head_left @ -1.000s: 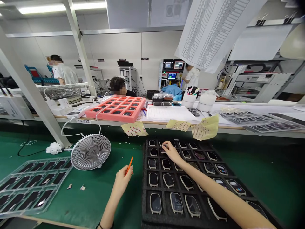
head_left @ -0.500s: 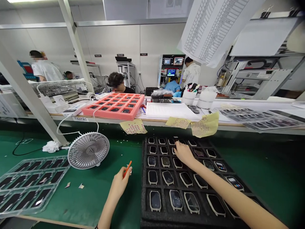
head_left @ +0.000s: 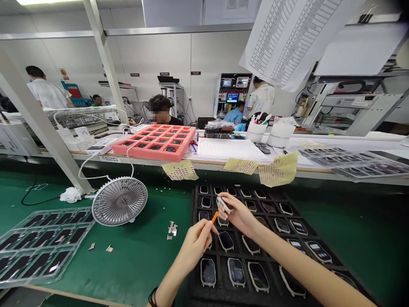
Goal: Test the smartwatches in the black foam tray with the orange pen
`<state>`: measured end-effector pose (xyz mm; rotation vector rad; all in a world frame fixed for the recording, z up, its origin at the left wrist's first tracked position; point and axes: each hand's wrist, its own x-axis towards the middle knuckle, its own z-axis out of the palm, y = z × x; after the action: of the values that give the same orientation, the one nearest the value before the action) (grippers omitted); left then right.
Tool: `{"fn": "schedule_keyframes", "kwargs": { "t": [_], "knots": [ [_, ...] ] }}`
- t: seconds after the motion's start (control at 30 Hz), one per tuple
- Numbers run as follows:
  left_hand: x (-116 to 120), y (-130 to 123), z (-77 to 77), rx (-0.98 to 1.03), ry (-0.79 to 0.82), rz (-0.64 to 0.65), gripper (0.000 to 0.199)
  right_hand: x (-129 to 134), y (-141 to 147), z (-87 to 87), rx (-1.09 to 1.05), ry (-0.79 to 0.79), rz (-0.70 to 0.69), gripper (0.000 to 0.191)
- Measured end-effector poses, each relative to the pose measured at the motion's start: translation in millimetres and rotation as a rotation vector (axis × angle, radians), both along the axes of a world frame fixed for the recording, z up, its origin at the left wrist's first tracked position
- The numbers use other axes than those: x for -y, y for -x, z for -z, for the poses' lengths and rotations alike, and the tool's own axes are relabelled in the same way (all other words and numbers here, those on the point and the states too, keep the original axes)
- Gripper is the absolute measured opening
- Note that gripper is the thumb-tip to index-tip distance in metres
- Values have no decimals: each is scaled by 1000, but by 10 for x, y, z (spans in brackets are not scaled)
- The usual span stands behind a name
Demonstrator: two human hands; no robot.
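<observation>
A black foam tray (head_left: pixel 204 294) holds rows of square watch cases with dark screens, a few of them lit. Above its left part, my right hand (head_left: pixel 234 211) grips a light-framed watch case (head_left: pixel 224 205), held up and tilted. Just below and left of it, my left hand (head_left: pixel 198 238) is closed on an orange stick (head_left: pixel 215 217), its end close to the watch case; whether they touch is unclear. A dark band circles my left wrist. Small pinkish-white pieces (head_left: pixel 173 229) lie on the green mat left of the tray.
A white round fan (head_left: pixel 120 201) stands on the green mat (head_left: pixel 134 264). At the left lies a clear tray (head_left: pixel 41 281) of dark screens. The shelf behind bears a pink tray (head_left: pixel 150 154), papers and white pen holders. A sheet hangs at the upper right. Several people are beyond.
My right hand has lifted a watch case from the tray's back rows and come nearer. My left hand, with the orange stick, has moved right to meet it, uncovering the small pieces.
</observation>
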<state>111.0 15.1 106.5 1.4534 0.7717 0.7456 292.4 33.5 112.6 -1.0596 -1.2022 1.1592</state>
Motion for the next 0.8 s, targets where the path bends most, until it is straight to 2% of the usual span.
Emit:
{"fn": "schedule_keyframes", "kwargs": {
  "t": [0.1,0.17,0.47,0.63,0.8],
  "knots": [
    [29,-103,-64,62,5,-5,43,133,226,-144,-315,67,-126,20],
    [33,-110,-77,75,6,-8,43,168,297,-191,-447,103,-146,21],
    [35,-56,-68,49,5,-25,45,162,337,-192,-468,112,-128,27],
    [0,-23,-95,-2,-48,-39,47,175,330,-202,-353,85,-107,30],
    [5,-44,-76,49,-27,-34,48,162,367,-157,-540,199,-256,38]
  ]
}}
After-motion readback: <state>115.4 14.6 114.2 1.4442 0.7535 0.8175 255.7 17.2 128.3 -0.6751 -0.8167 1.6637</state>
